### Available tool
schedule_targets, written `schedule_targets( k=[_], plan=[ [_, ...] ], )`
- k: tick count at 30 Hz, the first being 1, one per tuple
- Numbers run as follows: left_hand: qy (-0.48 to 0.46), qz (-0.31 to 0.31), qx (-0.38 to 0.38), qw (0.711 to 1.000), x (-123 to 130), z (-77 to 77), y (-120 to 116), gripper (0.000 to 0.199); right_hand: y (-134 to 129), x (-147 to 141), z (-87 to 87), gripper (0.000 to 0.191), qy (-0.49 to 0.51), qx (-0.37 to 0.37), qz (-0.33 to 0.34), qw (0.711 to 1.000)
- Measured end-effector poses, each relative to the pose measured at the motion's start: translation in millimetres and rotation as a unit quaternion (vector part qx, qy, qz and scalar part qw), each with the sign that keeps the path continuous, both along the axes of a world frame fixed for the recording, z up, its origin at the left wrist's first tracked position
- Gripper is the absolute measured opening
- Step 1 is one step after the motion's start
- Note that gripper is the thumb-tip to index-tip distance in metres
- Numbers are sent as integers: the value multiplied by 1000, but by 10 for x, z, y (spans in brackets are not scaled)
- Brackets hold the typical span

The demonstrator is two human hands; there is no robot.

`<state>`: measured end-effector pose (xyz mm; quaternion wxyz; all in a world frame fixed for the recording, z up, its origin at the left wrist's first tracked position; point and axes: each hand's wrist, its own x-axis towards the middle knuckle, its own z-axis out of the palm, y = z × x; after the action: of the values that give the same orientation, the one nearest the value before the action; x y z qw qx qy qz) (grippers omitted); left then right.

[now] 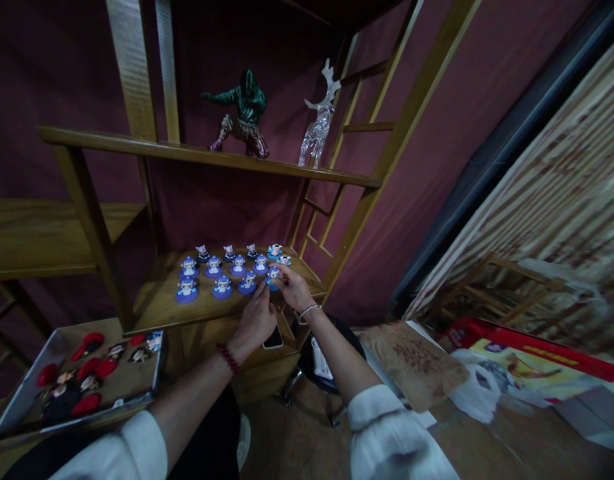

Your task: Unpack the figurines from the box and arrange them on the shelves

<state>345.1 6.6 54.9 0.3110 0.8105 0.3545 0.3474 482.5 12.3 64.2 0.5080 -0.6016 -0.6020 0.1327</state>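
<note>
A blue-and-white figurine (273,277) stands at the right end of the front row on the lower shelf. My right hand (293,291) has its thumb and fingers closed around it, partly covering it. Just left and in front of it is my left hand (257,321), fingers drawn together near the figurine's base; what they hold, if anything, is hidden. Beside my left fingertips is another figurine on a purple round base (247,284). More purple-based figurines, such as one at the front left (187,290), stand in rows. Small dark-based figurines (229,253) line the back.
An upper shelf (187,155) carries a green crouching statue (244,110) and a clear deer (317,127). At lower left an open box (157,380) holds red and black figures. Below my hands lies a phone (273,339); a black stool (349,343) stands right.
</note>
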Motion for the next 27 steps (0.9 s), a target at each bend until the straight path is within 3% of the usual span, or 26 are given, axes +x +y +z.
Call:
schedule_targets(
  k=[16,27],
  plan=[
    [62,-8,-7,998,-30,49,-35,54,9,23,-32,37,-71,5,-21,997],
    [41,-26,6,999,-133,94,-86,54,15,66,-49,48,-40,-2,-13,999]
  ],
)
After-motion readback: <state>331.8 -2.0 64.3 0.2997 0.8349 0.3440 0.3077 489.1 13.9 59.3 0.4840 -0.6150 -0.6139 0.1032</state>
